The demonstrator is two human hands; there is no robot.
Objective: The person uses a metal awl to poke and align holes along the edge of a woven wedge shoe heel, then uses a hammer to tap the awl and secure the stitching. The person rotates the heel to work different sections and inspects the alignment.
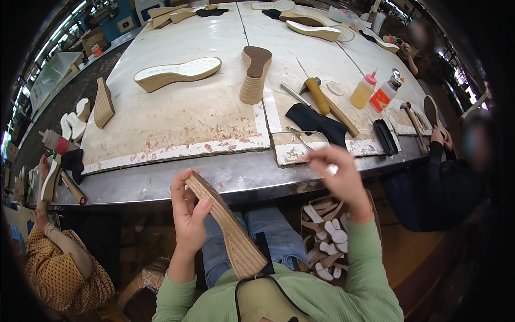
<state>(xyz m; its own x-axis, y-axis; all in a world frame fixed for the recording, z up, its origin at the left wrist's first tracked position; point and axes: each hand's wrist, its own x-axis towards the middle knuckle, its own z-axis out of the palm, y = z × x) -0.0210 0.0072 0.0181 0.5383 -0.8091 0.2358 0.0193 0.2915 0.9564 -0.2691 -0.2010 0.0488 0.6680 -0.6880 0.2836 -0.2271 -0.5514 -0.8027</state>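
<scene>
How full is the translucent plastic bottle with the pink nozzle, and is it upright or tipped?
Upright and partly full: the bottle stands with its pink nozzle uppermost, and yellow liquid shows below a paler upper part.

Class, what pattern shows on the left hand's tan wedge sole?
The tan wedge sole has fine lines running along its side; head view.

- Held wedge (pixel 228 228): tan, finely striped along its side
- Counter (pixel 188 121): off-white, speckled red and brown
- Sole left of centre (pixel 185 71): white top, tan side
- Cloth (pixel 316 123): black
- Squeeze bottle (pixel 362 94): yellow contents, pink cap (pixel 370 78)
- Bottle beside it (pixel 383 96): orange-red label
- Sleeves (pixel 367 263): pale green
- Jeans (pixel 284 236): blue
- Wristband (pixel 361 218): red
- Co-worker's blouse (pixel 67 273): yellowish tan, dark-dotted
</scene>
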